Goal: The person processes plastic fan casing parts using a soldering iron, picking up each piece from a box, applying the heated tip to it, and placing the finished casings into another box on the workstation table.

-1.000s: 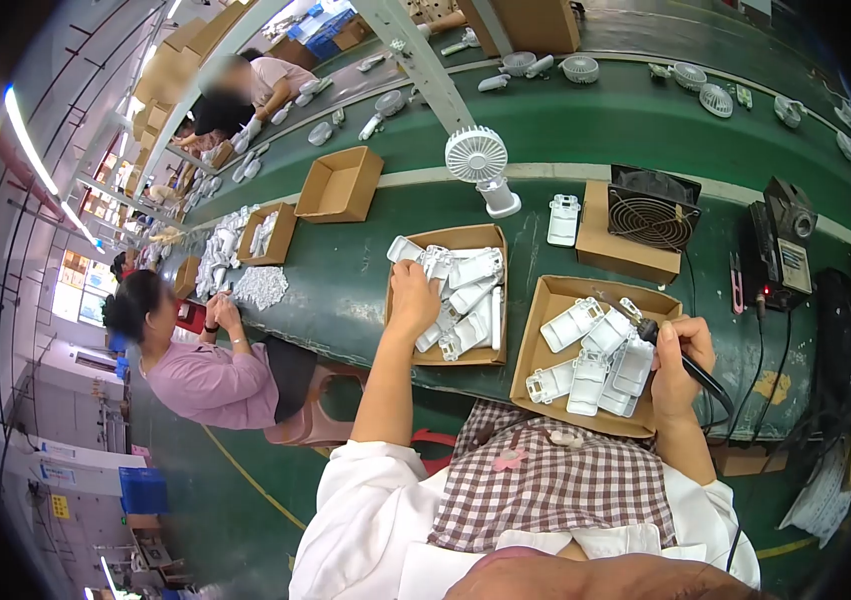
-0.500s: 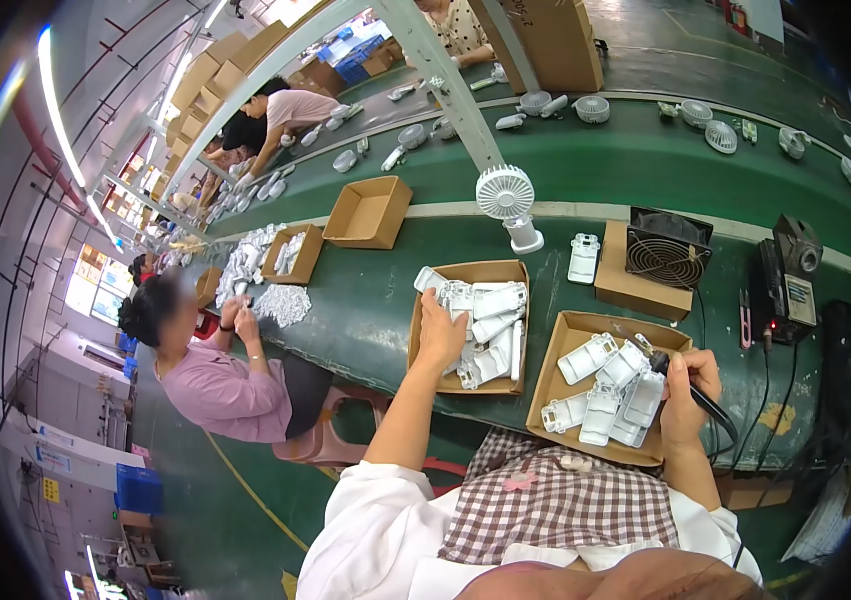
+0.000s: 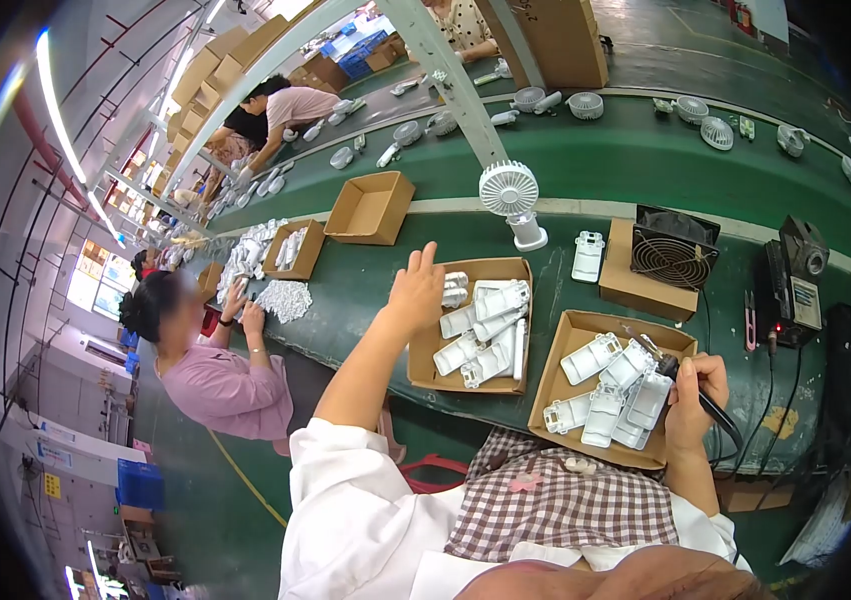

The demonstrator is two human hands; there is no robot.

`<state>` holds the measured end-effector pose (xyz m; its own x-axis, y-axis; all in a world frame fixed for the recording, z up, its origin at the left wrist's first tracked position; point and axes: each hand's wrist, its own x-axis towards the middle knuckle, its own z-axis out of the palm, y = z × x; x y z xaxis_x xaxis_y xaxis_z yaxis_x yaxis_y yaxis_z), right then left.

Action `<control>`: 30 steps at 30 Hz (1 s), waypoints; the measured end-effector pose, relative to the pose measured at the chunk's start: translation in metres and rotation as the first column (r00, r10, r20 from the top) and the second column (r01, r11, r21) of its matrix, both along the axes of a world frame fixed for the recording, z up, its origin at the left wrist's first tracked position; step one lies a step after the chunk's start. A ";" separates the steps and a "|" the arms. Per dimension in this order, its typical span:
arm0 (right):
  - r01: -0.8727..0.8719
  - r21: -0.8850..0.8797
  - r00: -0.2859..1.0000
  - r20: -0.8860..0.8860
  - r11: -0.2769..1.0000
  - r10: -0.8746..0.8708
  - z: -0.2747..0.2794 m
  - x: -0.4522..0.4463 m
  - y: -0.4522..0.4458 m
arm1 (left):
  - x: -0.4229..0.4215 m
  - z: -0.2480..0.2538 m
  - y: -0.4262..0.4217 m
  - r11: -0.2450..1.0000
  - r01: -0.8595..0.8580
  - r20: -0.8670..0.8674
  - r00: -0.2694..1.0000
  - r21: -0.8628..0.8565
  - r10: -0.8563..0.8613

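My left hand [image 3: 413, 295] is at the left edge of a cardboard box [image 3: 425, 375], fingers stretched out and nothing visibly held. Several white plastic casing pieces [image 3: 497, 300] lie in that box. In my right hand [image 3: 690, 405] is a soldering iron [image 3: 667, 366] with a black handle and cable. Its metal end points over a second cardboard box [image 3: 585, 452], which contains more white casing pieces [image 3: 600, 412]. Whether the iron's tip touches a piece I cannot tell.
Behind the boxes stands a white handheld fan [image 3: 508, 190]. A single casing [image 3: 587, 256], a black cooling fan [image 3: 673, 248], tweezers [image 3: 749, 320] and a soldering station [image 3: 790, 300] are to the right. A co-worker [image 3: 225, 385] sits at left beside small white parts [image 3: 285, 300].
My left hand has moved left and away from me, off the casing pieces to the box's edge. My right hand keeps the soldering iron in nearly the same place.
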<state>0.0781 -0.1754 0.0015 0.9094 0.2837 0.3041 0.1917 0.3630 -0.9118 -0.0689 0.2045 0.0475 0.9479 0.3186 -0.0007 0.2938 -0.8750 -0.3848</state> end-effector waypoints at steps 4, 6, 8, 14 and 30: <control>-0.003 -0.011 1.000 -0.027 1.000 0.003 0.001 0.000 0.000 | -0.011 -0.019 0.010 0.997 0.054 -0.059 0.997 0.048 -0.051; -0.009 -0.013 0.999 -0.038 1.000 0.008 0.003 -0.001 0.000 | -0.014 -0.019 0.007 1.000 -0.002 -0.049 0.999 0.003 0.002; -0.019 -0.012 0.999 -0.048 1.000 0.018 0.002 -0.001 0.001 | -0.016 -0.014 -0.003 0.999 -0.044 -0.072 0.996 -0.007 0.043; -0.004 0.011 1.000 -0.014 1.000 0.004 -0.001 0.000 0.002 | -0.025 -0.017 -0.018 0.996 -0.052 -0.007 0.999 0.073 0.053; -0.001 0.087 1.000 0.005 0.996 0.001 -0.001 0.003 0.003 | -0.043 0.004 0.000 0.736 -0.224 0.258 0.839 -0.639 0.479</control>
<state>0.0809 -0.1723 0.0006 0.9078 0.2565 0.3319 0.1954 0.4415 -0.8757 -0.1121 0.2046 0.0516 0.7245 0.6881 0.0407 0.6330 -0.6875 0.3559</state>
